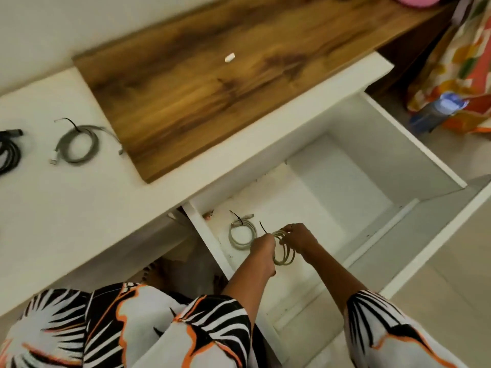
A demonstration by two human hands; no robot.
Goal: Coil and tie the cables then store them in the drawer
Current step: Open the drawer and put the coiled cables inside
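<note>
A white drawer (414,152) stands pulled out below the counter. Over its near left part my left hand (263,249) and my right hand (299,237) both grip a pale coiled cable (285,254) with a black tie sticking up from it. A second pale coil (241,233), tied with a black tie, lies on the drawer floor just left of my hands. On the white counter at the left lie a grey coiled cable (77,144) with a black tie and a black coiled cable (9,152) at the frame's edge.
A wooden board (212,75) lies on the white counter (66,221), with a small white piece (229,57) on it. A colourful patterned bag (457,65) and a blue bottle (435,112) stand beyond the drawer at the right. Pale floor tiles show at the lower right.
</note>
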